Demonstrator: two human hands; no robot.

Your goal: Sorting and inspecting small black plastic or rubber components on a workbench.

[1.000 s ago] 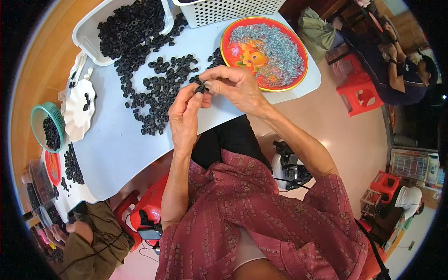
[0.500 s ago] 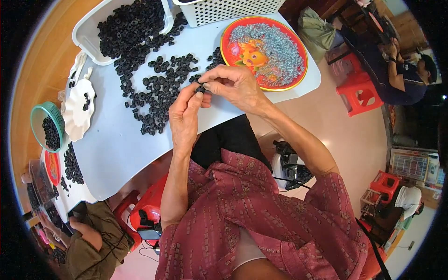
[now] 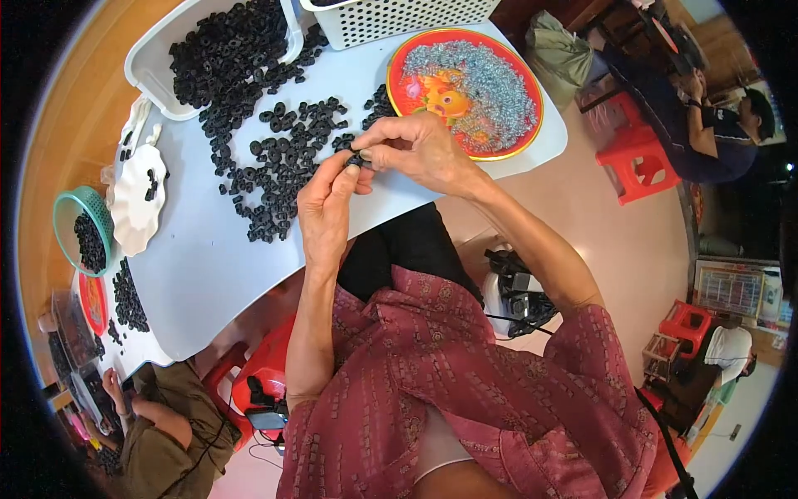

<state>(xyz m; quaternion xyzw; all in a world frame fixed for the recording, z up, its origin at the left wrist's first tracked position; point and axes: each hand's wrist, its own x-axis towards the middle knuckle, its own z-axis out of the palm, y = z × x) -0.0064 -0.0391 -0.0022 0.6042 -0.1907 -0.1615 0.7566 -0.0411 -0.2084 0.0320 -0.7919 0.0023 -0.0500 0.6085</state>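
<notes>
Over the near edge of the table, my left hand and my right hand meet with thumbs and fingertips pinched together. Between them is a small black part, mostly covered by the fingers; its exact shape cannot be made out. Just left of my hands lies a loose spread of small black parts, some ring-shaped. Beyond my right hand, a red round tray with a yellow rim and a painted fish holds many small shiny clear-grey pieces.
A white tub heaped with black parts lies tipped at the far left, beside a white perforated basket. On the left stand a wavy white dish and a green basket. Other people sit nearby, with red stools around.
My hands keep pinching the black part in nearly the same place. At lower left, another person's hand and arm have shifted. The view has moved slightly.
</notes>
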